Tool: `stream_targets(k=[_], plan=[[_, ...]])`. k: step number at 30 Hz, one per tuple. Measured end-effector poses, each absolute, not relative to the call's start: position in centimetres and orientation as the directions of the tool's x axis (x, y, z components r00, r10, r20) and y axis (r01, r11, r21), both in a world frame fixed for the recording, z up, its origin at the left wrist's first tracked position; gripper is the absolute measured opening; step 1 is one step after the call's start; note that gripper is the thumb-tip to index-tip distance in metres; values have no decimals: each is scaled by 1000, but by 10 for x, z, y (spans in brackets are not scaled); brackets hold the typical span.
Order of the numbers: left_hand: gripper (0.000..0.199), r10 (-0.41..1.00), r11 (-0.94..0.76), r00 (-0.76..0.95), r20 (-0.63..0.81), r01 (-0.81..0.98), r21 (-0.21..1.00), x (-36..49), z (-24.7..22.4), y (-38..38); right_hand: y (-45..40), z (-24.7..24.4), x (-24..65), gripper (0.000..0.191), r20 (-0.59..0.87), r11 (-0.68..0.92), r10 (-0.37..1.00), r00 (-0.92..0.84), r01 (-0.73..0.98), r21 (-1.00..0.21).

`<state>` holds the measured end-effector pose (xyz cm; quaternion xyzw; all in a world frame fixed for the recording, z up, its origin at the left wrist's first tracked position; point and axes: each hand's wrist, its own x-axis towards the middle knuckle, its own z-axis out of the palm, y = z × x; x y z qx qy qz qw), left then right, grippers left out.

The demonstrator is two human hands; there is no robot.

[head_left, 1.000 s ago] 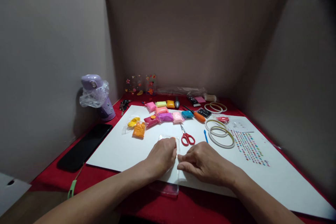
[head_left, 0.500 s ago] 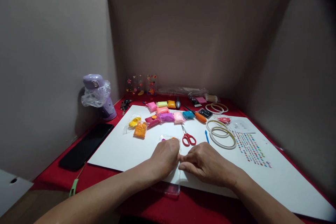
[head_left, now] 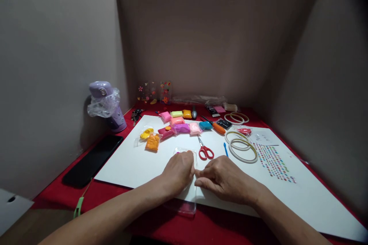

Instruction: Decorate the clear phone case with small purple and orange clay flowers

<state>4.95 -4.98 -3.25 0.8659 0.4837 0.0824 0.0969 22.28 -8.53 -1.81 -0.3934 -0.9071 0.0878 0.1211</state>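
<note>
A clear phone case (head_left: 188, 207) lies lengthwise over the front edge of the white board (head_left: 129, 170), with a bit of magenta showing near its top. My left hand (head_left: 179, 172) is curled closed over the middle of the case, and its fingertips are hidden. My right hand (head_left: 220, 180) is at the case's right edge, index finger and thumb extended a little apart, with nothing visible between them; the index tip meets my left hand. Red-handled scissors (head_left: 206, 153) lie just beyond the hands, and a blue tool (head_left: 225, 149) is to their right.
Behind are several clay packets (head_left: 181, 128), an orange-handled tool (head_left: 219, 128) and open orange clay (head_left: 152, 142). White rings (head_left: 243, 156) and a gem sticker sheet (head_left: 274, 164) lie right. A black phone (head_left: 93, 160) and purple bottle (head_left: 116, 118) stand left.
The whole view has shifted very slightly. My left hand has moved a little over the case, covering more of the magenta and orange bits near its top.
</note>
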Motion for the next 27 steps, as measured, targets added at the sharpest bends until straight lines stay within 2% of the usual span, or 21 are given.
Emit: stream_targets(k=[10,18,22,27], plan=[[13,843,-527,530,94,777,344,43,-33,-47,-85,-19,224,50,153,675,735,-661,690,-261],[12,817,-553,550,171,665,502,27,-28,-56,-83,-25,224,46,179,676,736,-653,692,-254],[8,738,-642,656,161,607,468,21,-29,-65,-78,-31,226,44,306,635,766,-566,739,-224],[39,674,-721,727,130,610,329,23,-28,-77,-71,-36,229,39,388,590,785,-483,773,-232]])
